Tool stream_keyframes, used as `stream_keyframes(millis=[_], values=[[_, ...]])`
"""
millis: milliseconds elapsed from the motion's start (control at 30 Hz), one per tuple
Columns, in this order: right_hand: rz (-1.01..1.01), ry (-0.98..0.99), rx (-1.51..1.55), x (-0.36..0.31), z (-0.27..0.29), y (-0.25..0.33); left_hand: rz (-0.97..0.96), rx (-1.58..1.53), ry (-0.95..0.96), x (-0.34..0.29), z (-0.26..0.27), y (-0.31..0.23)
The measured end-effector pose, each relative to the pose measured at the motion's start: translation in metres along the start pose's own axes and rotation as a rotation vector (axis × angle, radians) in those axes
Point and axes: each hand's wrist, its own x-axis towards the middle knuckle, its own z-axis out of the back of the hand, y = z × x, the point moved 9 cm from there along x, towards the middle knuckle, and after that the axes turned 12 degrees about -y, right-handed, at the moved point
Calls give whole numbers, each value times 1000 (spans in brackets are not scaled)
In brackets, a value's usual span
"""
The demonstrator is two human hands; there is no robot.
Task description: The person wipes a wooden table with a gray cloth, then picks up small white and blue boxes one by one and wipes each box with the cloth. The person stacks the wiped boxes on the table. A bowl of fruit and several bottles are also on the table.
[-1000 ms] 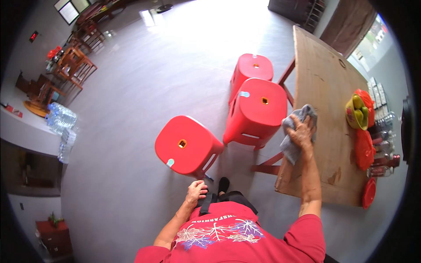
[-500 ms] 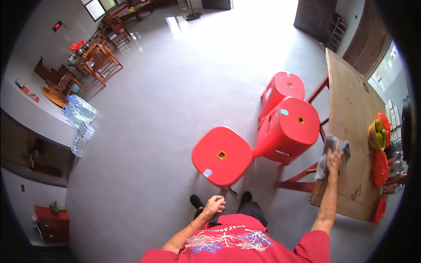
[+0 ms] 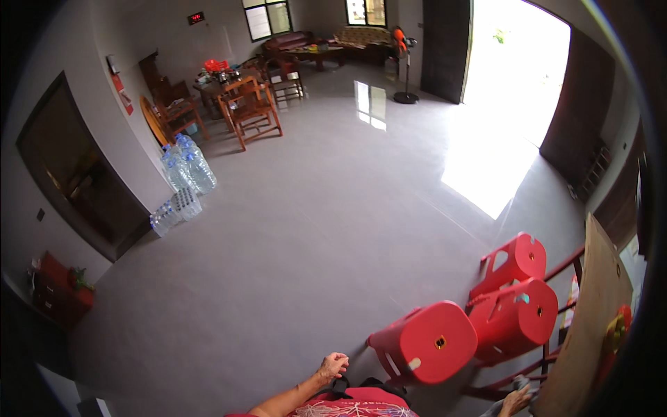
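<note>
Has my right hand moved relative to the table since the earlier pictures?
Yes, leftward: your right hand was over the wooden table earlier and now shows just past its left edge.

L head cam, wide fisheye, angled fwd/down, high over floor

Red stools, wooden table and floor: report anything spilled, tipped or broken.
Nothing stands out. The red stools stand upright beside the wooden table; the bright floor patch looks like reflected daylight, not a spill.
</note>
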Motion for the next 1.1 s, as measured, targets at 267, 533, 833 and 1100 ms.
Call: stream_keyframes(millis=[267,533,833,1100], values=[[-37,268,741,-31,133,235,26,22,110,56,-2,-106],[-140,1335,1513,-32,233,544,-3,127,309,131,-37,-276],[832,579,1560,54,372,749,18,-232,326,220,-128,-451],[108,909,1622,154,258,773,-4,-128,776,274,-243,-607]])
